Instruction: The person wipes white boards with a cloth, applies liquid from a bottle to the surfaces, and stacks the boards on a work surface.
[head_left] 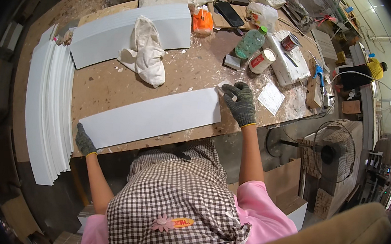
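Note:
A long white board (153, 115) lies flat along the near edge of the workbench. My left hand (85, 140), in a dark grey knit glove, grips the board's left end at the near corner. At the opposite end, my gloved right hand (241, 104) has its fingers curled around a small pale piece (222, 88) touching the board's far right corner; its kind is not clear. Beyond the board, a crumpled off-white cloth (146, 54) rests partly on a stack of white-grey boards (178, 31). Another stack of white boards (45, 117) stands left of my left hand.
The stained workbench (195, 72) holds a green plastic bottle (250, 43), an open white tub (261, 61), a small dark-sided block (232, 62), a paper sheet (270, 98) and a black phone (229, 14). A blue-handled tool (319, 76) and a standing fan (329, 153) are rightward; a person (375, 68) is farther off.

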The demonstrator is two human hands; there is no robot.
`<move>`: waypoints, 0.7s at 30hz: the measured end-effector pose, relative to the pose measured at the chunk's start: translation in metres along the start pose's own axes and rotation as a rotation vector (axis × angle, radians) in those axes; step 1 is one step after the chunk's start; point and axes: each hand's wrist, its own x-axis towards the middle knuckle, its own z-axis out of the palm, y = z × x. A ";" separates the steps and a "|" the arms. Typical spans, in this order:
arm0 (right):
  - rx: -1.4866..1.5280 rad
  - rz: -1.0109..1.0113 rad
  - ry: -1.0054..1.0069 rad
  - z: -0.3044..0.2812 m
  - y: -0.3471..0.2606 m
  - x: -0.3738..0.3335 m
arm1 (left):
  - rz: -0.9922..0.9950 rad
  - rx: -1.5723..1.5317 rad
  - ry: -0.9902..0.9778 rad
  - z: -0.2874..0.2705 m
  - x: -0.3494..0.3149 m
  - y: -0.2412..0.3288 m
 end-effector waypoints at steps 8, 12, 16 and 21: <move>-0.133 -0.008 0.002 -0.006 -0.011 0.005 | 0.269 0.306 0.009 -0.004 0.024 -0.057; -0.128 0.005 0.026 0.002 -0.002 0.001 | 0.074 0.109 -0.045 0.004 0.015 -0.027; -0.063 0.015 0.044 -0.001 0.003 0.000 | -0.159 -0.020 -0.165 0.000 0.000 0.020; -0.121 0.138 0.070 -0.009 0.018 0.001 | 0.180 0.043 -0.033 0.000 0.020 -0.051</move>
